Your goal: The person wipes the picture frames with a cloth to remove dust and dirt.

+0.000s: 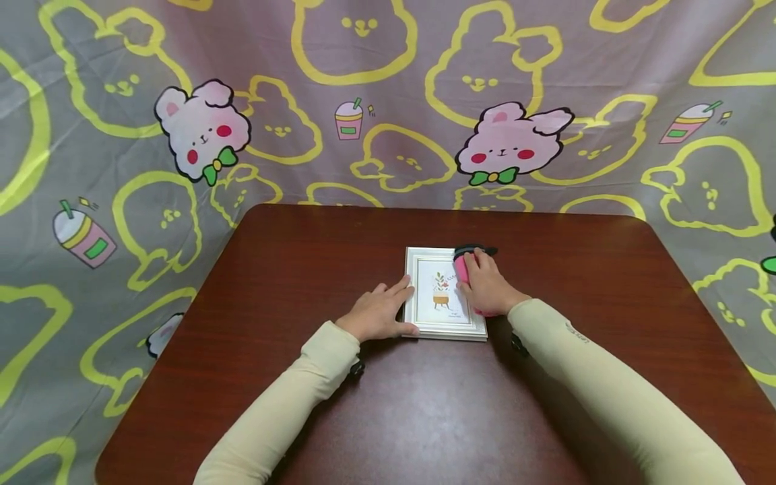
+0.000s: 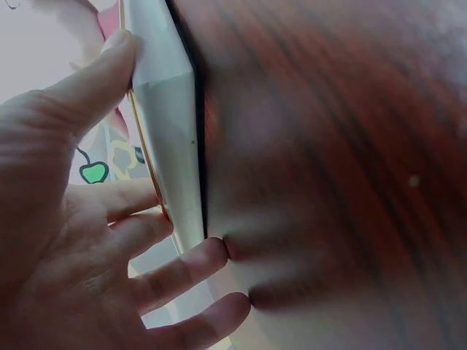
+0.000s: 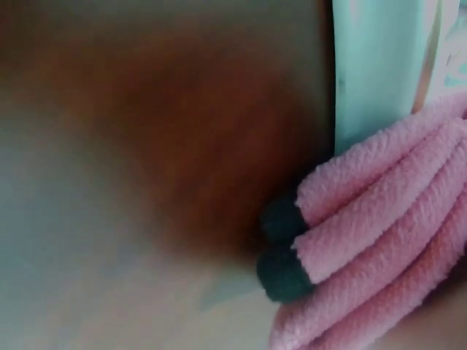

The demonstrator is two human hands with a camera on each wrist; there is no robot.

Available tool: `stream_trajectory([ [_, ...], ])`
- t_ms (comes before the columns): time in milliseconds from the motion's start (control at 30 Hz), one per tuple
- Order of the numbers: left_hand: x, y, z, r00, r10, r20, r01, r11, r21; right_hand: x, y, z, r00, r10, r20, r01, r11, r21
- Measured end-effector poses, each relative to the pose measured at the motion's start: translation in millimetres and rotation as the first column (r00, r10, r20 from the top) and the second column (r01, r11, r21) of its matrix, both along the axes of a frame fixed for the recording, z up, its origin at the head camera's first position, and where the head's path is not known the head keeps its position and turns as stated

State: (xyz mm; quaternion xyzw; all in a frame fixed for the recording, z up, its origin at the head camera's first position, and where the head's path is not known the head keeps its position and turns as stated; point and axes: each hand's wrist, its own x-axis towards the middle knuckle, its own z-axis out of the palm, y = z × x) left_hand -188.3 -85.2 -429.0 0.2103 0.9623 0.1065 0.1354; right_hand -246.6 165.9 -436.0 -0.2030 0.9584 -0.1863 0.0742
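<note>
Your right hand is the nearer to the right side of the white, moulded rectangular picture frame, lying face up on the dark red-brown wooden table, its long axis running away from you. Your fingers grip a bunched, dark-edged pink fabric cloth over that side, palm down. Opposite, your left hand spreads along the left edge, fingers loosely extended, thumb at the near corner.
</note>
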Motion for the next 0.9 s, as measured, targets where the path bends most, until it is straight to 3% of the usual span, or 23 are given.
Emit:
stream_trajectory([
  [200,-0.3,2,2.8,1.0,0.004,0.01,-0.004,1.0,0.009,-16.7,1,-0.3,0.999,-0.024,0.04,0.025,1.0,-0.017],
  [400,-1.5,3,2.3,1.0,0.007,0.002,-0.007,1.0,0.023,-12.0,2,-6.2,0.999,-0.037,-0.007,0.037,0.999,-0.029],
  [633,-1.8,0,1.3,1.0,-0.007,-0.017,0.008,1.0,0.028,17.0,2,-11.0,0.997,-0.044,-0.056,0.042,0.998,-0.042],
  [900,-0.7,-3,0.3,1.0,-0.012,-0.013,0.012,1.0,0.025,62.6,8,-12.9,0.988,0.018,-0.151,-0.025,0.999,-0.046],
])
